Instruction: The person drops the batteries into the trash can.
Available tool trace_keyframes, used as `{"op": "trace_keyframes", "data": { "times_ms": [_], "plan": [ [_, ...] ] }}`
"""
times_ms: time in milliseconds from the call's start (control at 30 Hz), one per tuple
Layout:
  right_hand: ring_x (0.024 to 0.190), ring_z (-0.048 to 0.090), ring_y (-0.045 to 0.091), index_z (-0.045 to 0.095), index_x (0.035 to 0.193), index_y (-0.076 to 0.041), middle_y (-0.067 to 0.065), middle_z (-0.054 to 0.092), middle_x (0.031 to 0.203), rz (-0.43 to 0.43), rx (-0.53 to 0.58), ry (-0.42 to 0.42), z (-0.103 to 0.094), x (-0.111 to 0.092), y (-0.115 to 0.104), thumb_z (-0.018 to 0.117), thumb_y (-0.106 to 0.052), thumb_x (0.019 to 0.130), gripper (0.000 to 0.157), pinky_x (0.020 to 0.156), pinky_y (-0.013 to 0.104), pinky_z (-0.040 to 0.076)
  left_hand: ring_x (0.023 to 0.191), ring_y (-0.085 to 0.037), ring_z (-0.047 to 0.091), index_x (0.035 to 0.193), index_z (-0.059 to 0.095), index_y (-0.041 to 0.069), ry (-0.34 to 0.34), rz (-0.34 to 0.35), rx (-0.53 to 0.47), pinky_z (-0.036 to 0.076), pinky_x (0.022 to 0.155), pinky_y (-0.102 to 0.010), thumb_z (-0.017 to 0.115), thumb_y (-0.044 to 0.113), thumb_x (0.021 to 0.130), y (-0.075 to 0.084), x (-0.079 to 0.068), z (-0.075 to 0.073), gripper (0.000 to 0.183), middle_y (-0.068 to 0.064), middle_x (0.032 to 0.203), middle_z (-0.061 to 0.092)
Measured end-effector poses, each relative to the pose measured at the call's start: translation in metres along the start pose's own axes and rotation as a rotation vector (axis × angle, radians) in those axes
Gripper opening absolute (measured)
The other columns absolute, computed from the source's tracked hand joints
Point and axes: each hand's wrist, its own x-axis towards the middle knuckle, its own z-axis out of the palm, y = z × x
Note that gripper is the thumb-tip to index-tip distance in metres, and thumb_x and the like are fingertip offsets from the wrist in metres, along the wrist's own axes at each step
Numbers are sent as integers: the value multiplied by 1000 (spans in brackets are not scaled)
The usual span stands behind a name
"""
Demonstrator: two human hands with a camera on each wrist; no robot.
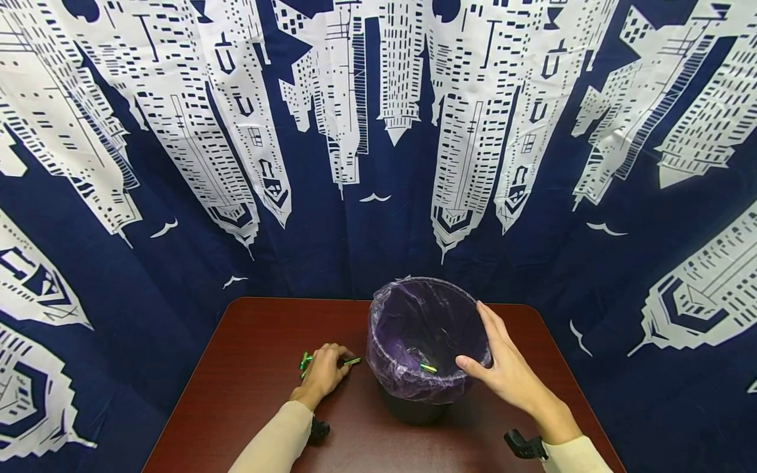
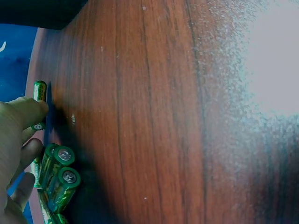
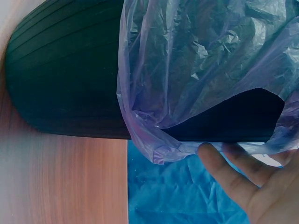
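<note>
My left hand pinches a green and gold battery between thumb and fingers, low over the table left of the bin. Several more green batteries lie beside the other fingers; in the head view they show partly past the hand. The dark bin has a purple plastic liner folded over its rim. Inside, a battery shows on the liner. With fairly straight, spread fingers, my right hand touches the bin's right side at the rim, its thumb over the near edge.
The bin stands on a reddish-brown wooden table. Behind and around the table hangs a dark blue curtain with white building prints. A black wrist mount sits at the right wrist, another at the left.
</note>
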Motion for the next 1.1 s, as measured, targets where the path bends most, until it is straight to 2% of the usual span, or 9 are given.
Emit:
{"op": "trace_keyframes", "data": {
  "times_ms": [67,100,300,500,733,967,1100],
  "plan": [
    [171,33,61,19,187,-8,25,22,192,2,0,-1,0,0,0,88,-42,95,120,125,94,34,103,-28,77,108,89,15,-7,-3,-3,64,90,-51,95,7,91,1,1,-2,20,-3,105,86],
    [171,33,61,19,187,-9,25,22,192,2,0,-1,0,0,0,88,-42,95,120,125,94,34,104,-29,78,108,89,15,-27,-29,1,65,92,-53,96,6,90,6,2,-7,22,-3,106,86],
    [171,33,61,17,188,-13,25,22,192,-7,-2,0,1,1,1,89,-41,94,121,125,93,34,110,-27,78,112,90,16,-80,-109,-13,66,100,-49,95,7,94,13,8,-14,21,-3,113,87],
    [170,34,61,19,187,-7,27,23,191,-12,-4,4,1,1,1,89,-41,94,120,124,93,35,108,-25,80,113,89,16,-84,-147,-58,68,96,-45,94,5,95,13,16,-24,22,-3,115,85],
    [171,33,61,19,186,-6,25,22,192,-5,-3,0,1,2,1,88,-42,95,120,125,93,34,97,-24,83,114,89,12,-48,-172,-140,70,86,-39,93,0,96,15,24,-42,22,-6,110,84],
    [171,33,61,18,186,-6,26,22,191,-5,-10,1,0,2,0,88,-42,95,120,125,92,35,89,-22,81,114,89,9,6,-153,-180,66,77,-28,92,-3,95,15,31,-59,23,-10,107,83],
    [170,34,61,19,186,-5,25,22,191,-4,-11,1,0,1,0,88,-42,95,120,126,92,35,85,-26,78,114,89,6,34,-142,-216,59,72,-24,91,-4,96,17,36,-67,20,-15,103,82]
  ]
}}
